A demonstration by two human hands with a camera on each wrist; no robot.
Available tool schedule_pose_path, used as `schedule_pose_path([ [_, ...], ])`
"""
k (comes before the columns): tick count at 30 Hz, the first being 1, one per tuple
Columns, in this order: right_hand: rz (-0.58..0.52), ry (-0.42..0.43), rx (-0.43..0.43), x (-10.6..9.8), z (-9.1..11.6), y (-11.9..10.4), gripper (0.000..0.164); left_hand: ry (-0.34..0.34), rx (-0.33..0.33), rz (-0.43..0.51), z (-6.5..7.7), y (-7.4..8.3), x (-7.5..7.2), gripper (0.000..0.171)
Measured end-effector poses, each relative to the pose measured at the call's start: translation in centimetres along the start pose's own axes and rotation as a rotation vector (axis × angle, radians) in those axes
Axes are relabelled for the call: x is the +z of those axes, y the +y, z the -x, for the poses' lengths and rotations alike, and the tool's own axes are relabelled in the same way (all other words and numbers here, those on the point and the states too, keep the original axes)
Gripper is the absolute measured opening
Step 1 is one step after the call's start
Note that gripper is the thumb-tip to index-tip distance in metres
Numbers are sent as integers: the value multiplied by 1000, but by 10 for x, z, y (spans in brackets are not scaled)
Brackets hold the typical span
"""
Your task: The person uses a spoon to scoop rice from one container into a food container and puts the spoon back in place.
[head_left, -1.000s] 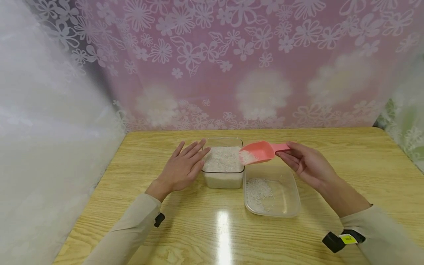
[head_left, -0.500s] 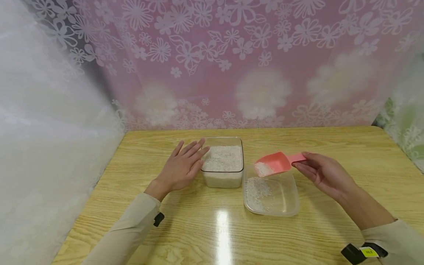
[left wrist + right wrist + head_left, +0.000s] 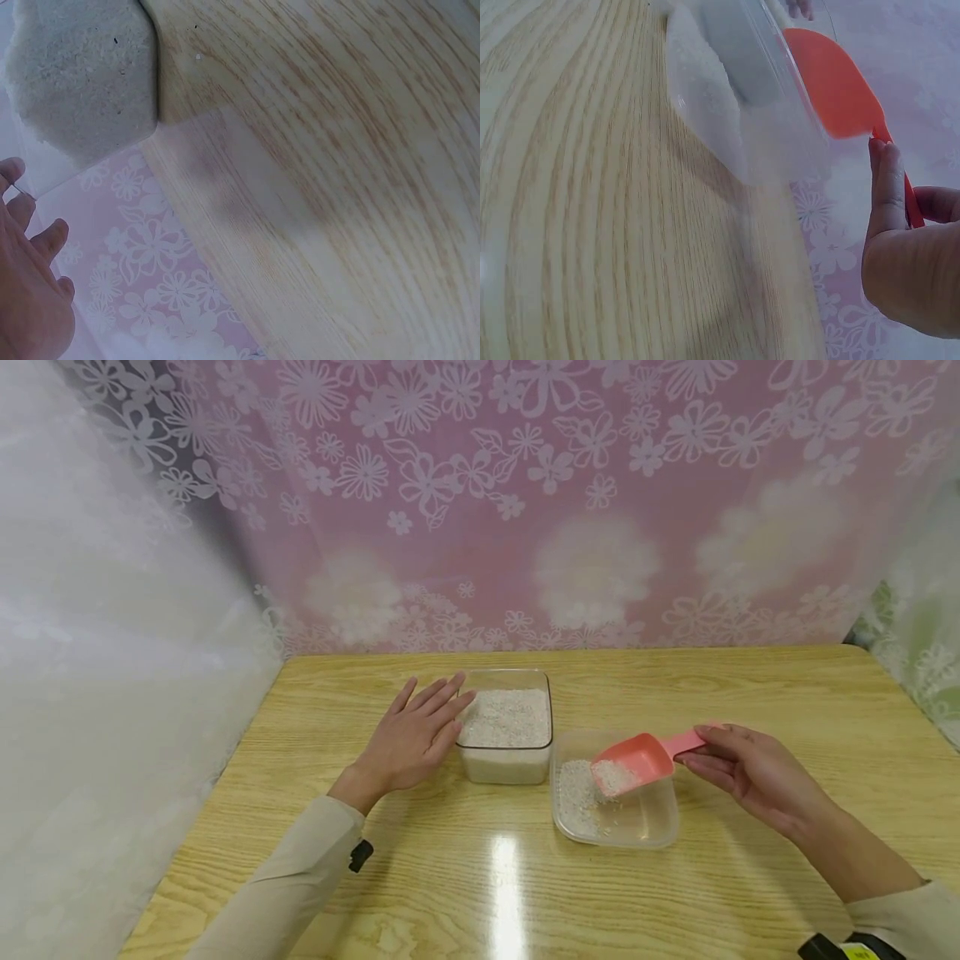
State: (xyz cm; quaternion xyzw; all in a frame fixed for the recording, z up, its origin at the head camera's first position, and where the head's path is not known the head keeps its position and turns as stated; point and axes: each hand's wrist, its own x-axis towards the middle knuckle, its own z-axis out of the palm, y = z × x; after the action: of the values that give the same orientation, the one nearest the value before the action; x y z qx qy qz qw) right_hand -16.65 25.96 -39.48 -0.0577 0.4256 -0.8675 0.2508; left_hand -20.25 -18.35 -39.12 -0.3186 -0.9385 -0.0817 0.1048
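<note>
My right hand [image 3: 757, 774] grips the handle of a pink scoop [image 3: 651, 758], tilted down to the left over a clear plastic box [image 3: 660, 818]. White rice [image 3: 615, 776] lies at the scoop's lip, and more rice [image 3: 576, 793] is heaped along the left side of the box. My left hand [image 3: 408, 739], fingers straight and spread, rests against the left rim of a dark-rimmed clear container [image 3: 504, 768] nearly full of rice. In the right wrist view, the thumb and fingers pinch the handle of the scoop [image 3: 832, 82] just beyond the box's rim.
Both boxes stand side by side on a wood-grain table [image 3: 420, 877]. A pink flowered curtain [image 3: 487, 552] hangs behind the table's back edge, and a whitish sheet [image 3: 112, 693] hangs at the left.
My right hand has moved the scoop right and toward me, from the rice container's edge to low over the plastic box, tipping it down. The left hand has stayed in place.
</note>
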Motion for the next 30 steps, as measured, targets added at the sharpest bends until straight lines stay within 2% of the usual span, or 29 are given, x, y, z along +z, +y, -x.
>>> schedule_pose_path([
  [9,111,-13,-5,1,2,0,22,9,6,-3,0,0,0,51],
  [16,218,19,-22,1,0,-1,15,-3,-5,-5,0,1,-1,50],
  [30,336,68,-37,7,-1,0,13,-9,-16,-2,1,1,0,52],
])
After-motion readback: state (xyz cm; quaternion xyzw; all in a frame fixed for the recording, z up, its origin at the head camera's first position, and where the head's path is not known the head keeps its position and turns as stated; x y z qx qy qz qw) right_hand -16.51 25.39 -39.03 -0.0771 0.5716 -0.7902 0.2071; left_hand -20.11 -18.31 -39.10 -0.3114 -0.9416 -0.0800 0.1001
